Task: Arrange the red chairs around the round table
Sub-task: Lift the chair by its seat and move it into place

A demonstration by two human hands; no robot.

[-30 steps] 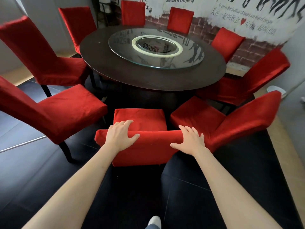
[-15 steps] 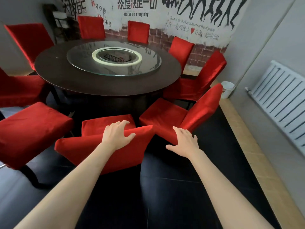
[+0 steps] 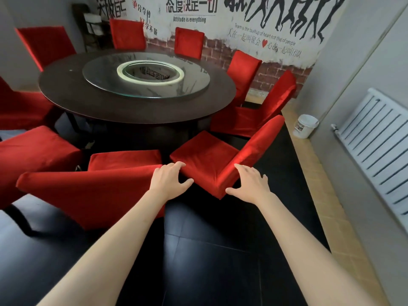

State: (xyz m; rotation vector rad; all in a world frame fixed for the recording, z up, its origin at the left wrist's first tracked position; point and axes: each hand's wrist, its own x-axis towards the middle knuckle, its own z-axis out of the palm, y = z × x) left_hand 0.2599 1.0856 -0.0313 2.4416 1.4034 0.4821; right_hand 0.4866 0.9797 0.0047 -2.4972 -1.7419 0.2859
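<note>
Painted brick and slogans cover the wall (image 3: pixel 254 40) behind the round surface (image 3: pixel 136 111), which carries a glass turntable (image 3: pixel 145 78). Red chairs ring that surface; the nearest chair (image 3: pixel 92 191) stands at its near edge, backrest toward the camera, and the angled chair (image 3: pixel 220 160) stands at its near right. The left hand (image 3: pixel 169 181) rests over the nearest chair's backrest corner, fingers loosely curled, its grip not closed. The right hand (image 3: pixel 250 184) lies spread at the angled chair's backrest; contact is unclear. A white bucket (image 3: pixel 305 125) sits right of the surface.
</note>
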